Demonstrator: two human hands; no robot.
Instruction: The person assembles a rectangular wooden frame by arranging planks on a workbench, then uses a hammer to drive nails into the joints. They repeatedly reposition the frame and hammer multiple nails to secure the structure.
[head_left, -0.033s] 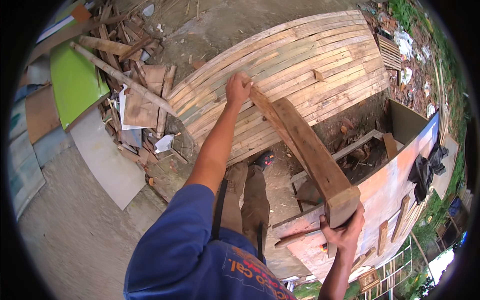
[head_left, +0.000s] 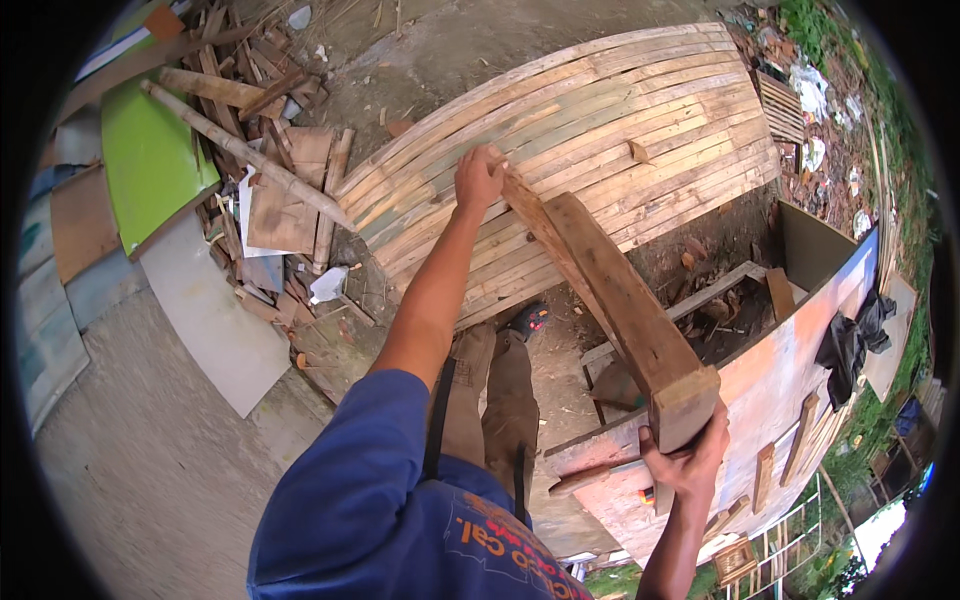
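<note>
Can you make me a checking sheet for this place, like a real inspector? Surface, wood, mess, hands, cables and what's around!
Surface: slatted platform, a dry leaf on it.
Things held: brown wooden beam; no other thing seen in the hands.
Clutter: wood scraps piled at left, green sheet beside them.
Hands: left hand on the beam's far end; right hand grips the near end.
Cables: nothing seen.
Surroundings: bare ground; green plants at right.

Left — a green sheet [head_left: 150, 175] beside a heap of scrap wood [head_left: 285, 205], crossed by a pale pole [head_left: 248, 158]. Right — a crumpled black bag [head_left: 843, 345], with white litter [head_left: 808, 82] farther off.
</note>
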